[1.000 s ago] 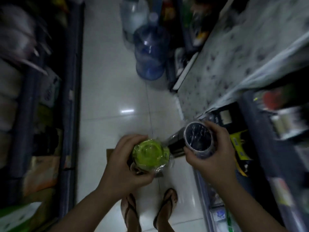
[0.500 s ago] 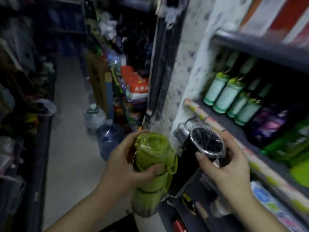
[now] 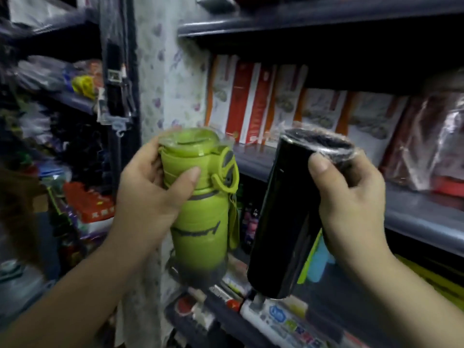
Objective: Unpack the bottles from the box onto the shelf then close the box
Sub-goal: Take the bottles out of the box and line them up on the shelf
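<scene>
My left hand [image 3: 148, 194] grips a lime-green bottle [image 3: 200, 217] near its cap, fingers and thumb curled around the lid. The bottle is wrapped in clear plastic and held upright. My right hand [image 3: 351, 204] grips a tall black bottle [image 3: 283, 222], also plastic-wrapped, near its top; it tilts with its base toward the lower left. Both bottles are raised in front of a grey shelf [image 3: 414, 217], close to its front edge. The box is out of sight.
Red and white boxes [image 3: 251, 101] stand at the back of the grey shelf, with a dark red wrapped package [image 3: 426, 146] at the right. Another shelf board [image 3: 301, 21] runs above. Lower shelves hold small goods. Crowded racks [image 3: 62, 121] fill the left.
The view has swung up from the floor to the shelf. Both hands have lifted their bottles higher, up to the level of the shelf with the red and white boxes.
</scene>
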